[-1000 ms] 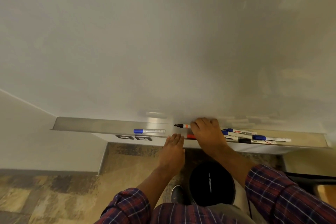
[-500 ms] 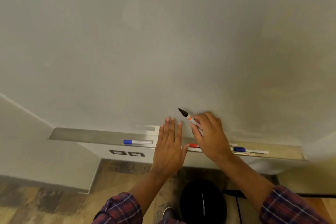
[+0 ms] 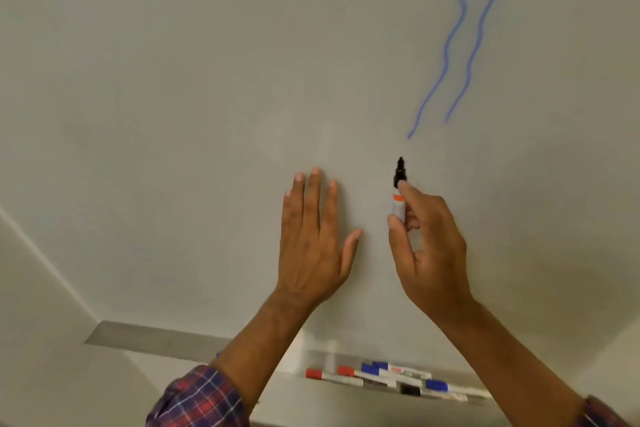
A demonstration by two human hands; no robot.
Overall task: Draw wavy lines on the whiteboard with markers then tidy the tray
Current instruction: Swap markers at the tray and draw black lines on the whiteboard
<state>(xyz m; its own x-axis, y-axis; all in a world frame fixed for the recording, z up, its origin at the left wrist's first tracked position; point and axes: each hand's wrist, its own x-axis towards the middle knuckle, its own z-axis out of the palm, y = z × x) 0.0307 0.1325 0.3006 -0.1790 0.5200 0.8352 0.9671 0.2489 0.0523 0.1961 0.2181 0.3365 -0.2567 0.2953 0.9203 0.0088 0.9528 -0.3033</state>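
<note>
Marker (image 3: 399, 188): uncapped, black nib up, orange band on barrel, upright in front of the board (image 3: 173, 97), just below the low ends of the two blue lines (image 3: 462, 38). Can't tell if the nib touches the board yet. R hand (image 3: 429, 250) pinches it low on the barrel b/w thumb & curled fingers. L hand (image 3: 311, 246) lies flat on the board just beside, fingers straight, holding nothing

Step in hand, prob: start a black wavy line. To do it well:
- set nib down w/ light, even pressure & a steady tilt so the stroke won't skip
- start clear of the blue ends so colours don't smear
- drive from elbow/shoulder, not wrist, for smooth waves approx like the blue ones
- L hand is ok as a brace, but out of the path & off wet ink

Further out: tray (image 3: 156, 340) along the board's bottom edge, w/ red markers (image 3: 313, 373) & blue markers (image 3: 437, 385) lying capped, some overlapping, so tidying isn't done. No loose black cap visible; find it before the marker goes back
</note>
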